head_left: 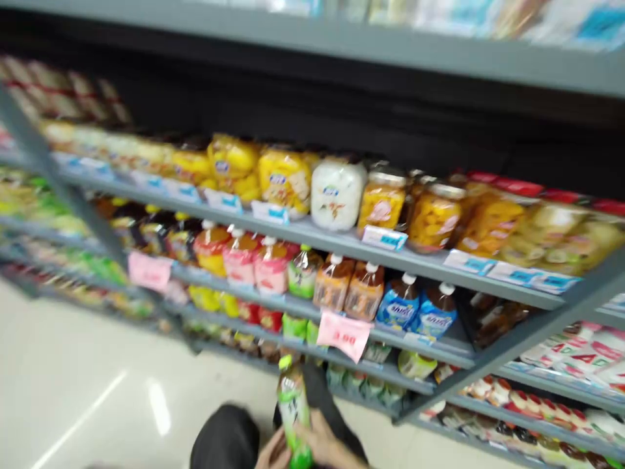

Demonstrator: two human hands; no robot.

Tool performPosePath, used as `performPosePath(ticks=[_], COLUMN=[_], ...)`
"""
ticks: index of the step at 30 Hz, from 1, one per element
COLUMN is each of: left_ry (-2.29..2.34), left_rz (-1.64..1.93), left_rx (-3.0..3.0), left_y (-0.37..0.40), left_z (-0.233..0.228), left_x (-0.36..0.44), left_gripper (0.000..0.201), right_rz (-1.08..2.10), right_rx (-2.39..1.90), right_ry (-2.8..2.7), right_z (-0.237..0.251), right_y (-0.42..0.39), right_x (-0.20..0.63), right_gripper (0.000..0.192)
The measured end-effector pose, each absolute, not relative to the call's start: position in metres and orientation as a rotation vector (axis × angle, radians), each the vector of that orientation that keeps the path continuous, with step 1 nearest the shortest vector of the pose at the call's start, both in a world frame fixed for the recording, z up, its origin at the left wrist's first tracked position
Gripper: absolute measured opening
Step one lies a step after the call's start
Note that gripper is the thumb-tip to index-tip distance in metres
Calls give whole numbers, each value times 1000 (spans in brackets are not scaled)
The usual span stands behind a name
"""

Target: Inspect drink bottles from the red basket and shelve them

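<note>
— Bottle surface?
— Clear glossy plastic bottle in my hands, green film label.
— Shelving?
— Matt grey painted metal shelf, paper price tags. Floor was shiny, smooth tile.

Shop aisle: grey metal shelving in several tiers, stocked with jars, pouches and bottles, pink price tag hanging at a tier's front edge; pale glossy floor reflecting streaks of overhead light.

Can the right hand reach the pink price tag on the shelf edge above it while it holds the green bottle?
Probably not freely: the right hand is wrapped around the green bottle, as is the left hand. Nothing blocks the pink price tag above.
</note>
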State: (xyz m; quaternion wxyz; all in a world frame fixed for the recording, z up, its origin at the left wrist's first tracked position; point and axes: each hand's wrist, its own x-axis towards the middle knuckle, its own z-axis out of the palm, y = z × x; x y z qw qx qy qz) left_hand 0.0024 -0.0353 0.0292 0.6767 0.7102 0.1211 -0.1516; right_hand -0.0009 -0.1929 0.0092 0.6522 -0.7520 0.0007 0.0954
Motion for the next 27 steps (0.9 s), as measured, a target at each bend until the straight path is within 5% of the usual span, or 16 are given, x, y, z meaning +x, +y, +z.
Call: performPosePath(ticks=[5, 27], left_ry=[123, 69], left_rz=[-515, -455], left_rx=[1143, 977], left_y=[-24, -25], left_z=[-11, -23], left_x=[-37, -37], left_gripper=[71, 56], right_rz=[308, 380], right_rx=[-1692, -1798], right_ry=[-159, -275], right_z=[-4, -4], right_y=[-196, -205], right_x=[-20, -24], right_gripper=[68, 61])
